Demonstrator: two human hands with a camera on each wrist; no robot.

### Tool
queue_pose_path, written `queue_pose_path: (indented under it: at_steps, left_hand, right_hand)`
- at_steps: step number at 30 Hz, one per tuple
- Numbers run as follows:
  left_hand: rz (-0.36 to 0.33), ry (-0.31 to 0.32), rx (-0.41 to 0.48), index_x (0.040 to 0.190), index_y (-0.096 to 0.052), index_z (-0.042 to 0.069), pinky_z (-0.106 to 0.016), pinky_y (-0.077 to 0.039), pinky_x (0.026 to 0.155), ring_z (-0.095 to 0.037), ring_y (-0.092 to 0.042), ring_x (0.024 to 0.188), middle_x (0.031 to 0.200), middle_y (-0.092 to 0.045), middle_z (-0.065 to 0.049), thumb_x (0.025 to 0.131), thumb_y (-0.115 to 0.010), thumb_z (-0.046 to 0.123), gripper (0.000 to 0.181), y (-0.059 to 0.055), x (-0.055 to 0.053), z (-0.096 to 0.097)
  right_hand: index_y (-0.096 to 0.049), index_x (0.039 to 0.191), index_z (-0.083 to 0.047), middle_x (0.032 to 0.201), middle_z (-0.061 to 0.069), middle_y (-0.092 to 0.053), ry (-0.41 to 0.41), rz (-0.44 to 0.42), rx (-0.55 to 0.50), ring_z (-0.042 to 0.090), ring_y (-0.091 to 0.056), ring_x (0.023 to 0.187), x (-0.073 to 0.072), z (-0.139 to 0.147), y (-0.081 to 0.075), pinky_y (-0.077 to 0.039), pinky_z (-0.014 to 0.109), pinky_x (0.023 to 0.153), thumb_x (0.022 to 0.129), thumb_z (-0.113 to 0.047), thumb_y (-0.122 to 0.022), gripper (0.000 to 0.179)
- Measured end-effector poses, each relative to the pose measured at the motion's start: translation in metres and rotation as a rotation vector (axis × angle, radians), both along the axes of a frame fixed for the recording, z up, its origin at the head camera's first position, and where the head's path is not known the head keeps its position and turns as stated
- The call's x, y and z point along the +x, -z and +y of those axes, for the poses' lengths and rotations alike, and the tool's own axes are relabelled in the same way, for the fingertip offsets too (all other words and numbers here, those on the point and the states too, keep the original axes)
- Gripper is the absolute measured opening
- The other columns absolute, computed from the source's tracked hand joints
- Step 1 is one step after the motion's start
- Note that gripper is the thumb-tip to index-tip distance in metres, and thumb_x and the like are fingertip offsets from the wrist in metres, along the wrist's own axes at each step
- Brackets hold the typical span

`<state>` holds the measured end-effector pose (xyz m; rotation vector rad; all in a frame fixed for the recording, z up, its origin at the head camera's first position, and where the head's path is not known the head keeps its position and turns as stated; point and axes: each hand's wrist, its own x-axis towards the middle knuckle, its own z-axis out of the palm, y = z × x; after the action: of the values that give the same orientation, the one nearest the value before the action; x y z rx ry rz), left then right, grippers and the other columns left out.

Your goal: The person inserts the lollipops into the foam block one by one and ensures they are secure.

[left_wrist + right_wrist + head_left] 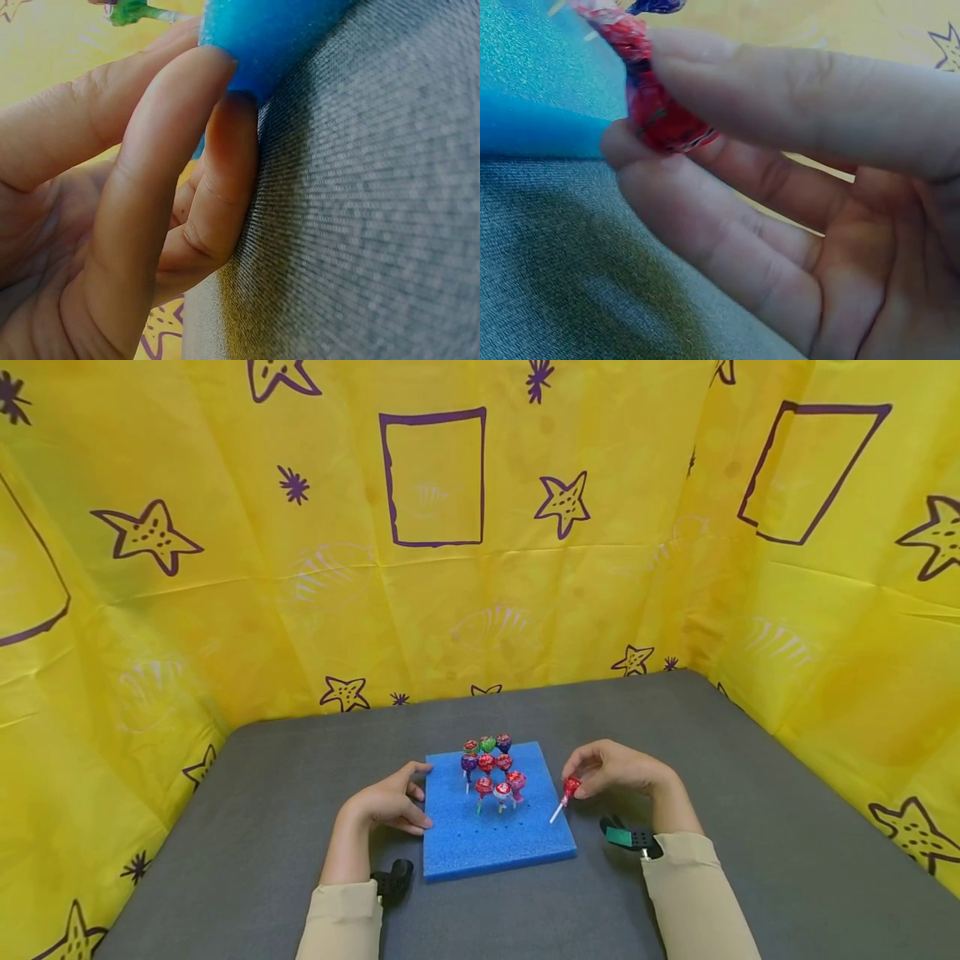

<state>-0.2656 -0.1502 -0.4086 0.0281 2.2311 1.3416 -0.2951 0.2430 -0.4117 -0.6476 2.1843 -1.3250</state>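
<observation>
My right hand (618, 767) pinches a red-wrapped lollipop (572, 787) by its candy head, just beyond the right edge of a blue foam board (457, 856). The lollipop's white stick slants down and left over the board. In the right wrist view, thumb and fingers press on the red wrapper (660, 112). My left hand (386, 799) rests against the board's left edge, thumb and forefinger apart. The left wrist view shows the fingertips touching the blue foam (255, 37). Several lollipops (486, 764) in red, green, purple and white wrappers stand upright in the board.
Small holes dot the near part of the board, in front of the standing lollipops. Under it lies a dark grey tabletop (300, 827). A yellow curtain (337, 610) with starfish drawings closes off the back and sides.
</observation>
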Motion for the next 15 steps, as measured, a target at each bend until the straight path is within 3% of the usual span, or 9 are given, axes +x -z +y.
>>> queue_pose_path:
  at_steps: [6,15]
  left_hand:
    - [0.001,0.011,0.002,0.152,-0.026,0.014,-0.03,-0.064,0.067,-0.019,-0.063,0.073,0.11,-0.044,-0.015,0.079,-0.076,-0.007,0.091,0.0,0.0,0.0]
    - [0.001,0.01,0.009,0.152,-0.025,0.014,-0.031,-0.064,0.067,-0.019,-0.064,0.073,0.11,-0.044,-0.015,0.079,-0.075,-0.008,0.091,-0.002,0.001,0.0]
  right_hand:
    - [-0.066,0.114,0.003,0.101,0.009,-0.072,0.054,0.048,-0.031,0.024,-0.068,0.091,0.001,-0.004,-0.004,-0.059,0.033,0.086,0.083,-0.016,-0.078,0.038]
    - [-0.067,0.118,0.001,0.113,0.017,-0.071,0.107,0.149,-0.068,0.024,-0.066,0.098,0.001,-0.017,-0.009,-0.056,0.033,0.091,0.085,-0.017,-0.076,0.039]
